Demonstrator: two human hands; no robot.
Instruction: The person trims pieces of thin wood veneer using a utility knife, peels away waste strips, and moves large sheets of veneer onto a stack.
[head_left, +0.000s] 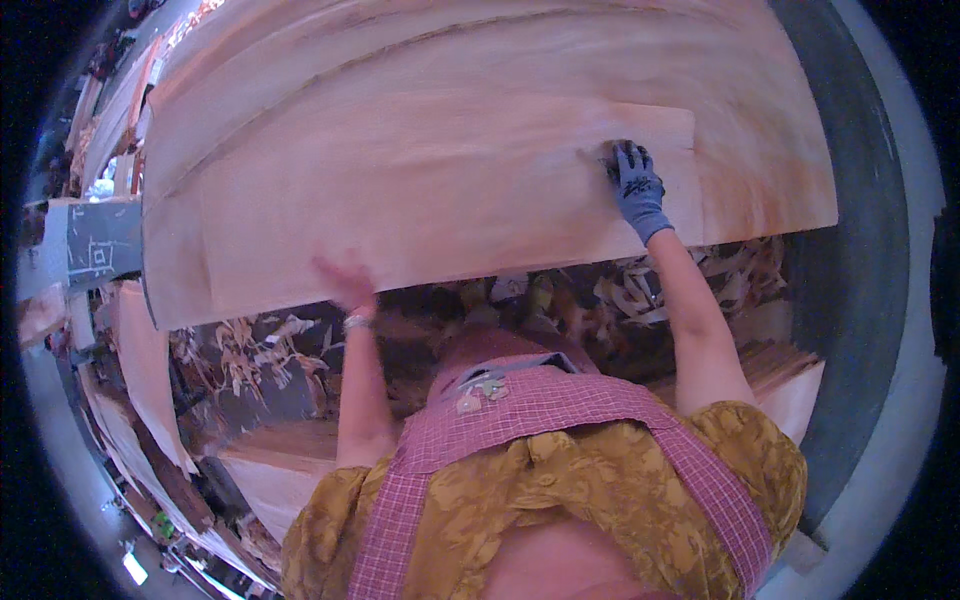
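Note:
A pale, thin wood veneer sheet [430, 200] lies on top of a larger wood sheet [765, 160] in front of me. My right hand [638, 188], in a blue-grey glove with dark fingers, rests near the upper sheet's right end. Its fingers are bent, and a dark smear shows at the thumb side; what they close on, if anything, I cannot make out. Bare and blurred by motion, my left hand [348, 284] is over the sheet's near edge, left of the middle. Its fingers look stretched out toward the left, with nothing visible in them.
Curled wood scraps [255, 360] lie below the near edge, on both sides of my legs. More long veneer pieces [145, 370] are piled at the left, beside a grey beam [105, 240]. A dark floor strip [865, 300] runs along the right.

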